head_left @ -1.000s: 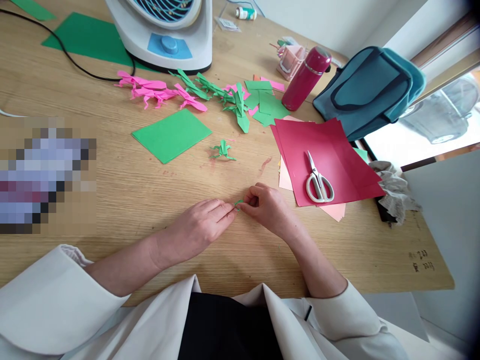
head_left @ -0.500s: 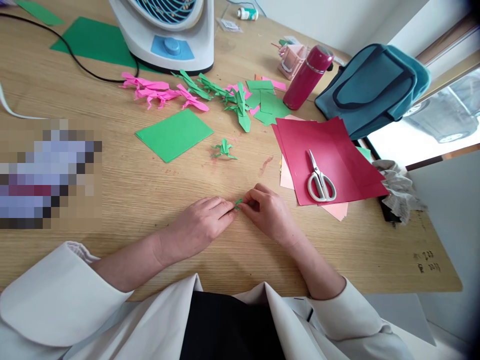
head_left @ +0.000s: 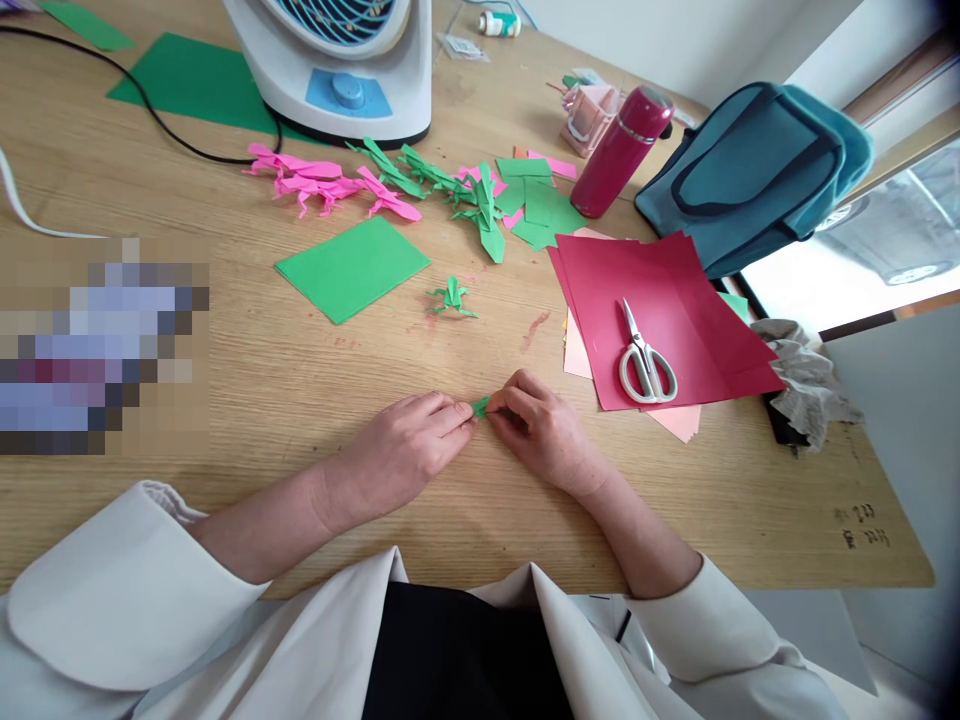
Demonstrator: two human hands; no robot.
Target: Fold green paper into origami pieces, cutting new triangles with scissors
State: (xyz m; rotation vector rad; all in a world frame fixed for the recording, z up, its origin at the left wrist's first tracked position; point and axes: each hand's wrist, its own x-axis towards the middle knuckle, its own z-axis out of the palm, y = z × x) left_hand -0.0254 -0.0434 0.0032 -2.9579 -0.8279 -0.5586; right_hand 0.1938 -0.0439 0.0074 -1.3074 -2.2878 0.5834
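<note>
Slightly more green shows between the fingertips than a second ago, the gap between them having widened a little, and my whole view has slid a touch. From my feed, the left hand (head_left: 401, 445) has its fingers together on one end of a small green paper piece (head_left: 480, 406), while the right hand (head_left: 544, 430) pinches its other end between thumb and forefinger; most of its shape is hidden from me. Just ahead of both hands, a little green folded figure (head_left: 452, 297) stands on the desk (head_left: 337, 380). Ahead of the left hand lies a green paper stack (head_left: 352, 268), with pink folded figures (head_left: 319, 187) beyond it and a white fan (head_left: 337, 65) farther off. Ahead and right of the right hand, I see scissors (head_left: 639, 348) lying on red sheets (head_left: 690, 290), and past those a magenta flask (head_left: 624, 150) beside a teal bag (head_left: 757, 180).
</note>
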